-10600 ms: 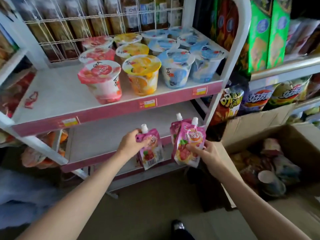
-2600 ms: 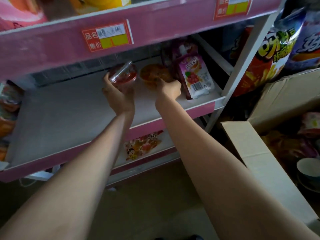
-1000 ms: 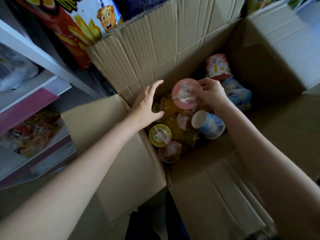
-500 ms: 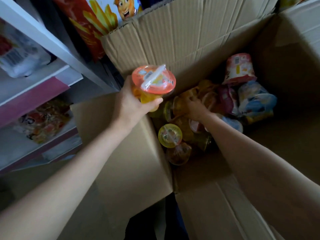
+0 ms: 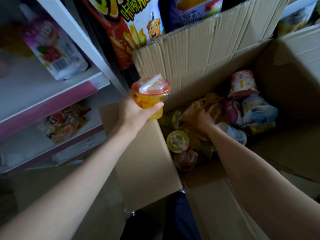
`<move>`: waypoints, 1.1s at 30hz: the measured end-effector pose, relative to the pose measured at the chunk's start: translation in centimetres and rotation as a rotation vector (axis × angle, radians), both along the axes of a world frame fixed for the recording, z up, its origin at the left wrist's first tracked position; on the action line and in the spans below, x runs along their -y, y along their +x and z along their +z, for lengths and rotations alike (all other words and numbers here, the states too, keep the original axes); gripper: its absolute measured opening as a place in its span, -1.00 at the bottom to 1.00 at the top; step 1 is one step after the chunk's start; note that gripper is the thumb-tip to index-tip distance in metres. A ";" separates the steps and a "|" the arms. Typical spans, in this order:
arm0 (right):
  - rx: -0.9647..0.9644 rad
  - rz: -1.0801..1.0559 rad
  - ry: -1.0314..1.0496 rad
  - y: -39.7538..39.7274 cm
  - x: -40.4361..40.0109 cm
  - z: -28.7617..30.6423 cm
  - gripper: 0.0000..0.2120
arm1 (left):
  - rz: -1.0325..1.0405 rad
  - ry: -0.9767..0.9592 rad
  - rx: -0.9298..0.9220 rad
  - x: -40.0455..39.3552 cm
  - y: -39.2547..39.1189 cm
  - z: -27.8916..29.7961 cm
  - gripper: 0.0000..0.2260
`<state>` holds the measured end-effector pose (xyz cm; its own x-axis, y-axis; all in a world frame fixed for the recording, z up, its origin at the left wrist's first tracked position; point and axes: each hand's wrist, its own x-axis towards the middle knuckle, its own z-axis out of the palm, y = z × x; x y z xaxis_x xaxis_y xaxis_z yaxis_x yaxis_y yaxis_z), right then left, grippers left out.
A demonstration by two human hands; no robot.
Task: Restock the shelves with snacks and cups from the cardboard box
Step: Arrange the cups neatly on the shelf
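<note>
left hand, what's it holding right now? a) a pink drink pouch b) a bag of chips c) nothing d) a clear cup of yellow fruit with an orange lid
d: the left hand grips a clear fruit cup with an orange lid, raised above the flap of the cardboard box.

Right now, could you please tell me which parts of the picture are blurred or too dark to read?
Head view: the shelf and its pouch at left are smeared by motion blur; the box interior is dim, so the right hand and cups around it are murky; the left hand and its orange-lidded cup are brightest and sharpest; straight edges bow from the wide lens.
</note>
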<state>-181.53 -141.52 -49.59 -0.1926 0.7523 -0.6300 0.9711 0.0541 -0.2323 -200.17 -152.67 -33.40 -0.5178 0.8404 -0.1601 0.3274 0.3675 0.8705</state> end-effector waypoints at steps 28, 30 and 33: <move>-1.154 -0.174 0.138 -35.1 22.8 24.3 -0.46 | 0.618 0.151 -0.080 22.0 -31.3 8.5 -0.47; -1.107 -0.152 0.161 -38.5 22.8 23.2 -0.44 | 0.604 0.136 -0.111 21.3 -34.0 7.7 -0.50; -1.000 -0.069 0.238 -42.2 22.9 21.9 -0.43 | 0.592 0.141 -0.136 19.9 -37.3 6.0 -0.49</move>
